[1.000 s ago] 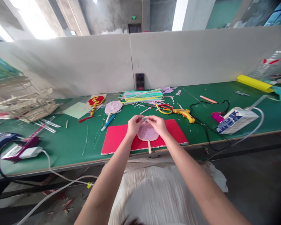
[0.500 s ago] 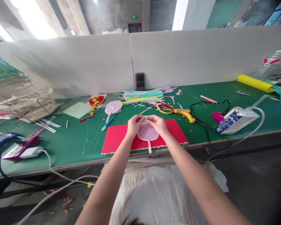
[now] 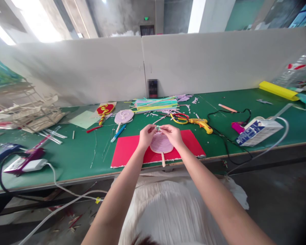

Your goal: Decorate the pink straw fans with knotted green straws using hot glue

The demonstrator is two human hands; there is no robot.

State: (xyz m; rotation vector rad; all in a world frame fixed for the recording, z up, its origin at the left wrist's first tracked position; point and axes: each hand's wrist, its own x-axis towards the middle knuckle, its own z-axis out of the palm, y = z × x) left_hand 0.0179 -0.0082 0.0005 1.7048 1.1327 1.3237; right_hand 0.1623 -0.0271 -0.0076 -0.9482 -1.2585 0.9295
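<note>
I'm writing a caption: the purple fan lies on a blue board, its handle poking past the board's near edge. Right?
Wrong colour: the head view shows a red board, not blue. The purple fan does lie on it, its handle poking past the near edge.

An off-white, finely crinkled fabric garment (image 3: 173, 204) spreads in loose folds below the bench's (image 3: 84, 160) front edge; slender forearms (image 3: 122, 185) and both hands (image 3: 145, 137) are bare.

Left of the flat red rectangular board (image 3: 124, 153), there is room to pass above the green-topped bench (image 3: 71, 161). Beyond the board, the yellow plastic glue gun (image 3: 201, 124) and bundled pastel strips (image 3: 155, 104) obstruct; rightward, a looping black cable (image 3: 225, 147).
</note>
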